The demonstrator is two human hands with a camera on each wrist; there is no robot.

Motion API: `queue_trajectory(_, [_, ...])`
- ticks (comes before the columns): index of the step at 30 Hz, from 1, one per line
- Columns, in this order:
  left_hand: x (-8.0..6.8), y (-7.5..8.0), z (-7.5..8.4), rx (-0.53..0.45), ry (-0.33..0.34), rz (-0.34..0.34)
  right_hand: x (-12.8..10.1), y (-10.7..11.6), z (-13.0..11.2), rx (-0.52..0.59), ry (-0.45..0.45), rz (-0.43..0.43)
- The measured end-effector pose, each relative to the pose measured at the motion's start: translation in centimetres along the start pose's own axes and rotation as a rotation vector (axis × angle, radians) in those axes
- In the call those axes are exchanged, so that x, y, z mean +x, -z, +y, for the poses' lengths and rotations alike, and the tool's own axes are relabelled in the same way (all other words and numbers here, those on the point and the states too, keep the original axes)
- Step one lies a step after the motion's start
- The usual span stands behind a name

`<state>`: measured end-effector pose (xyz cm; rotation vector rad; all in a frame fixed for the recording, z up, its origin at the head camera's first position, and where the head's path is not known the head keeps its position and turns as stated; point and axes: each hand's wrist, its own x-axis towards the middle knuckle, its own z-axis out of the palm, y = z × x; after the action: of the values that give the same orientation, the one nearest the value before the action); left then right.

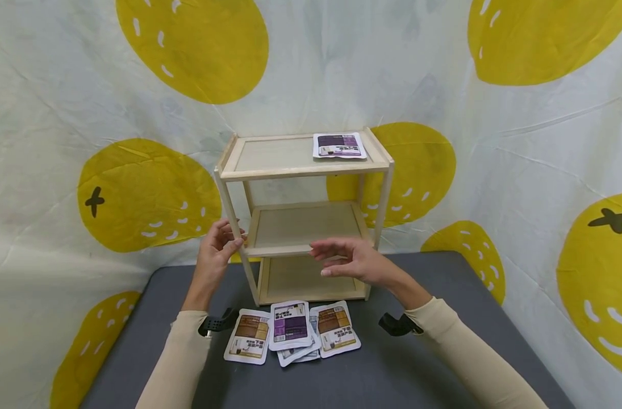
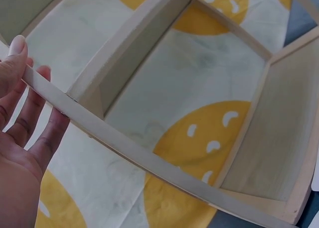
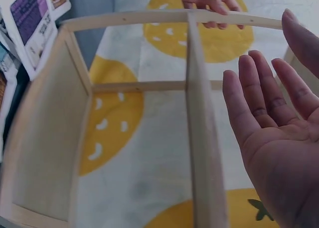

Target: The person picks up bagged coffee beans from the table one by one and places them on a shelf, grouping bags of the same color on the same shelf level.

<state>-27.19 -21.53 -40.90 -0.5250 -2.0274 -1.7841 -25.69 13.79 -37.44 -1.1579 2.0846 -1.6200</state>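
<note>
A three-tier wooden shelf (image 1: 304, 250) stands on the dark table against the cloth. My left hand (image 1: 216, 255) holds its left front post at about middle-tier height, the thumb on one side and the fingers round the other in the left wrist view. In front of the middle tier hovers my right hand (image 1: 354, 260), palm turned inward, fingers loosely extended with nothing in them. One flat purple-and-white pouch (image 1: 339, 146) lies on the right part of the top tier. Before the shelf, another purple pouch (image 1: 290, 325) overlaps several others lying beneath it.
Brown-and-white pouches lie on both sides of the pile, one left (image 1: 247, 336) and one right (image 1: 335, 328). The dark table (image 1: 392, 369) extends around them. A white cloth (image 1: 300, 68) with yellow fruit prints hangs behind and at the sides.
</note>
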Motion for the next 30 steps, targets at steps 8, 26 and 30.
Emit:
queue_trajectory(8, [-0.1,0.1,0.0,-0.003,-0.013,-0.006,0.0,-1.6,2.4,0.022,-0.048,-0.045])
queue_trajectory(26, [0.1,-0.1,-0.1,-0.017,0.004,0.005,-0.2,-4.1,6.6,0.087,-0.154,-0.039])
queue_trajectory(30, [0.1,-0.1,-0.2,-0.007,0.008,0.002,-0.2,-4.7,7.6,0.079,-0.185,-0.037])
